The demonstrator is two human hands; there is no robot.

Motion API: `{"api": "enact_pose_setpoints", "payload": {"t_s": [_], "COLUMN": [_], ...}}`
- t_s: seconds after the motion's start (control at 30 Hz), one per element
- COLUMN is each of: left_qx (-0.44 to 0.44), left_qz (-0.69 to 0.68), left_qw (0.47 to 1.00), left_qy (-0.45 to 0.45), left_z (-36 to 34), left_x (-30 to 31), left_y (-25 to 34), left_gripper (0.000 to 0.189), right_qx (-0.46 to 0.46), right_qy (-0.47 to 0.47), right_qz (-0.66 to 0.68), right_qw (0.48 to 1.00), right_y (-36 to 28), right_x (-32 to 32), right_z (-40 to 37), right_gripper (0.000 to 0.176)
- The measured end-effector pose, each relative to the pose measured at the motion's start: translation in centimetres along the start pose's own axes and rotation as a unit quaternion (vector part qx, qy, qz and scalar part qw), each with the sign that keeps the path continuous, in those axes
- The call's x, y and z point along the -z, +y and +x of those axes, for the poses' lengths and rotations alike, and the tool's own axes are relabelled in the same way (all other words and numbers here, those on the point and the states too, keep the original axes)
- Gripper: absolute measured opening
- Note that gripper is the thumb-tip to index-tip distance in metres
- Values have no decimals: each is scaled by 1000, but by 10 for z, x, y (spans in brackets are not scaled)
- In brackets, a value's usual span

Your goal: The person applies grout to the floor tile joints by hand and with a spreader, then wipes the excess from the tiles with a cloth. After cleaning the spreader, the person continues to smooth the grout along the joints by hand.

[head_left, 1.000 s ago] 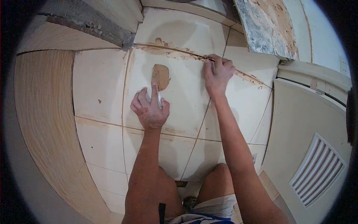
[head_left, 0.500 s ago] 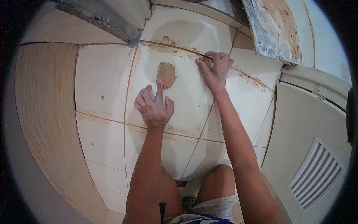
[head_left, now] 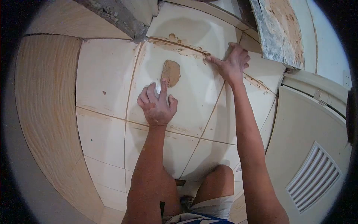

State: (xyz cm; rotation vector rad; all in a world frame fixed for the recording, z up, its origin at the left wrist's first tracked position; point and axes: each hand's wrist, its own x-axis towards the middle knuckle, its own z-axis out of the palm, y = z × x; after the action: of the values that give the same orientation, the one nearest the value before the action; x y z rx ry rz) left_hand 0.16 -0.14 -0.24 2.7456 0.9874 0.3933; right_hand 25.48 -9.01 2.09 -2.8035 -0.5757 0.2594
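Note:
Across the cream floor tiles [head_left: 179,100] runs a joint [head_left: 179,43] smeared with brown grout. My right hand [head_left: 232,66] is over its right part, thumb stretched to the grout and the other fingers spread away from it. I see nothing held in that hand. Lower left, my left hand [head_left: 157,107] reaches over the tile with its index finger on the lower end of a flat, brown, grout-coated piece [head_left: 171,72]. Its thumb stands apart and its other fingers are bent. What lies under the grout coating cannot be made out. A bright white spot shows beside the fingers.
A grout-smeared board [head_left: 278,30] juts in at the upper right. Below it stands a pale door panel [head_left: 294,123] with a louvred vent [head_left: 314,177]. A wood-patterned surface [head_left: 48,97] borders the left side, and a rough cement edge [head_left: 119,18] is at the top.
My right hand has shifted right and spread its fingers, leaving the thumb at the joint. My left hand keeps its place by the brown piece. The view has shifted slightly.

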Motion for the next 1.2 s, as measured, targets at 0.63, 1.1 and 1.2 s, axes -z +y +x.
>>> {"api": "enact_pose_setpoints", "payload": {"t_s": [0.63, 1.1, 1.2], "left_qx": [15, 11, 12], "left_qz": [10, 10, 6], "left_qw": [1000, 1000, 1000], "left_qy": [10, 24, 24], "left_z": [0, 2, 1], "left_x": [-1, 0, 0], "left_y": [-1, -1, -1], "left_gripper": [58, 59, 59], "right_qx": [-46, -54, 24], "right_qy": [-24, 36, 92], "right_qz": [89, 99, 112], "right_qw": [995, 993, 989], "right_y": [5, -7, -2], "right_x": [-12, -19, -21], "right_z": [-1, -8, -11], "right_gripper": [90, 74, 60]}}
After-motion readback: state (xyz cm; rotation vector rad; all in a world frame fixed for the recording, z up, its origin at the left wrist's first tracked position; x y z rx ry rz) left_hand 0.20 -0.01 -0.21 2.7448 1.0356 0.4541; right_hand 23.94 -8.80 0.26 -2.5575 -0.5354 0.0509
